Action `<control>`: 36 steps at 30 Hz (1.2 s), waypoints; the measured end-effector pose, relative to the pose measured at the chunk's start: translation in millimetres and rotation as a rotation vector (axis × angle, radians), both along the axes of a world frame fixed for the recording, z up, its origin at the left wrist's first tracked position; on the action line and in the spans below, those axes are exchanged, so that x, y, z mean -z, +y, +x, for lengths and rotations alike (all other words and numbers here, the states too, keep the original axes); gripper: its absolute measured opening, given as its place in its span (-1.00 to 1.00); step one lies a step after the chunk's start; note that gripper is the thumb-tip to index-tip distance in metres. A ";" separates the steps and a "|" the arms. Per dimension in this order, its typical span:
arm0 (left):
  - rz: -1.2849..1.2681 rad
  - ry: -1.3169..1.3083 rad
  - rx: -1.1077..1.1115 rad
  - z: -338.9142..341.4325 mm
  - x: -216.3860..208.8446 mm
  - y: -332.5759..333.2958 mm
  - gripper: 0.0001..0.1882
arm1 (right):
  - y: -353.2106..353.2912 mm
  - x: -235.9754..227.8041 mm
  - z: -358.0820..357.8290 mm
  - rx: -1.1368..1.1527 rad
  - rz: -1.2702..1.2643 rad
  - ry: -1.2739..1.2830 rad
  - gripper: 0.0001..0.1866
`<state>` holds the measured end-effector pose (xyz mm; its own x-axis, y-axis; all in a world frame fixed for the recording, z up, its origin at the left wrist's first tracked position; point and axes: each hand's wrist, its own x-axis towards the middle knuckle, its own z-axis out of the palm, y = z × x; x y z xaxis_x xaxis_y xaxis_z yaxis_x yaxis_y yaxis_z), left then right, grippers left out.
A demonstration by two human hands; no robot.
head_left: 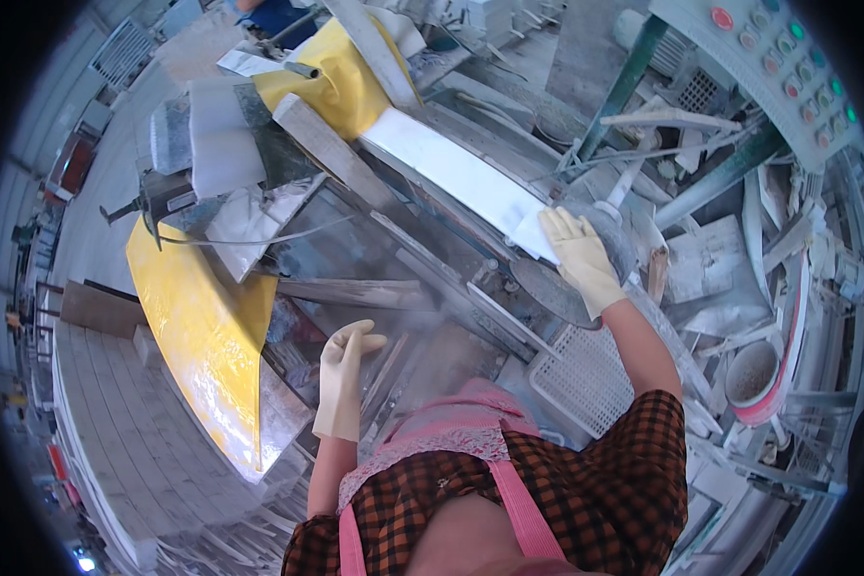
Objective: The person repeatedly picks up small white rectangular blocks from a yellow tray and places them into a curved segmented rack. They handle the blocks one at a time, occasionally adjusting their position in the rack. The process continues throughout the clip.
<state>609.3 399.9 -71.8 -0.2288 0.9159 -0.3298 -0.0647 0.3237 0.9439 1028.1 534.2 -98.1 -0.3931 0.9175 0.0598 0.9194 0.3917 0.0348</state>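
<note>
My right hand (581, 259), in a cream rubber glove, rests with fingers stretched out at the near end of a long white slab (451, 173). The slab slants from the upper middle down to the right, on a machine bed. Beside and under that hand sits a dark round disc (557, 291), partly covered by it. My left hand (344, 370), gloved alike, hangs in front of my body, fingers loosely bent and apart, holding nothing. Yellow sheeting (341, 77) covers the slab's far end.
A yellow sheet (206, 336) drapes over a stack at the left, near long grey boards (125, 422). A control panel (787, 77) with coloured buttons hangs upper right. Below my right forearm is a white plastic crate (586, 384); a bucket (752, 372) stands farther right.
</note>
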 end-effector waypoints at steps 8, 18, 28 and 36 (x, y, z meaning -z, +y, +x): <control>-0.067 0.001 -0.218 -9.9 -3.6 -29.7 -0.70 | 23.9 0.6 -2.0 -0.100 -0.123 -0.055 0.06; -0.020 -0.034 -0.311 -17.9 6.8 -55.1 -0.67 | 38.7 19.4 -9.5 -0.163 -0.019 -0.122 0.22; -0.023 -0.104 -0.248 -33.4 8.2 -64.5 -0.67 | 34.9 18.1 5.0 -0.099 0.027 -0.176 -0.10; 0.014 -0.131 -0.171 -79.3 -3.1 -81.8 -0.61 | 28.1 -63.7 -82.3 0.270 -0.257 0.337 -0.57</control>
<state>530.0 318.1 -68.6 -0.3373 0.8721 -0.3545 -0.2396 0.2846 0.9282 945.8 562.3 -34.4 -0.1369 0.9857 -0.0982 0.9327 0.0949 -0.3480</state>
